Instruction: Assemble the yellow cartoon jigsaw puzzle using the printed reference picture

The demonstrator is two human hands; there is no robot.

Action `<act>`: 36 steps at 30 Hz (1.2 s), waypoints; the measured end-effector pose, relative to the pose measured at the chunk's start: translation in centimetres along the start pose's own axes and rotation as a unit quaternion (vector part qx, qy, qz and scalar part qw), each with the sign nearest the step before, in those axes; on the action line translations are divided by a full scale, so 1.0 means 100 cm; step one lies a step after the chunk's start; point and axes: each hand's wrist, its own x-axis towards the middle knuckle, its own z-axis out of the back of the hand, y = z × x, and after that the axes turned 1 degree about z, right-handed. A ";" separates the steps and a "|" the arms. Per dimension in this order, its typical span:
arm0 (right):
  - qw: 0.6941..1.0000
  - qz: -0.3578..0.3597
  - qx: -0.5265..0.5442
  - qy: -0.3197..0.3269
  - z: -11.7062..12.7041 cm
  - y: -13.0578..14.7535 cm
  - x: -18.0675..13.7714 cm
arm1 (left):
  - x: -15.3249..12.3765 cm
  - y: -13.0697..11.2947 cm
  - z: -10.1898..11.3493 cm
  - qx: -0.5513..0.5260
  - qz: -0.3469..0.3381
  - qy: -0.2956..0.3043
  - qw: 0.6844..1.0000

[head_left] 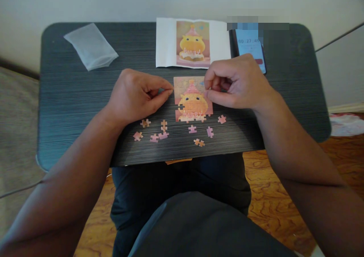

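Note:
A partly assembled jigsaw puzzle (193, 99) lies flat on the dark table, showing a yellow figure in a pink hat. My left hand (138, 95) is closed, its thumb and forefinger pinching at the puzzle's left edge. At the right edge, the closed fingers of my right hand (237, 82) grip the puzzle and cover part of its upper right side. A gap shows in the puzzle's left side, and its bottom edge is uneven. Loose pieces lie below it, among them a pink piece (222, 119), a purple piece (209, 131) and an orange piece (199, 142).
Behind the puzzle lies a white sheet (166, 44) with the printed reference picture (193, 42). A phone (250, 46) showing a timer is at its right. A translucent bag (91, 48) rests at the back left of the table (136, 40), which stands against a wall.

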 end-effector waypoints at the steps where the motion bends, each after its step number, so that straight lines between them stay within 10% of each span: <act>1: 1.000 0.001 0.012 -0.012 -0.002 -0.002 0.000 | 0.000 0.002 0.000 0.003 0.007 0.000 1.000; 20: 0.994 -0.030 -0.040 -0.095 -0.010 -0.023 -0.005 | 0.002 0.016 0.009 -0.044 0.071 0.008 0.996; 26: 0.980 0.040 -0.004 -0.193 -0.011 -0.022 -0.004 | 0.003 0.019 0.010 -0.021 0.082 -0.036 0.996; 36: 0.944 -0.039 0.035 -0.324 -0.011 -0.025 -0.004 | 0.003 0.027 0.010 -0.015 0.141 -0.081 0.987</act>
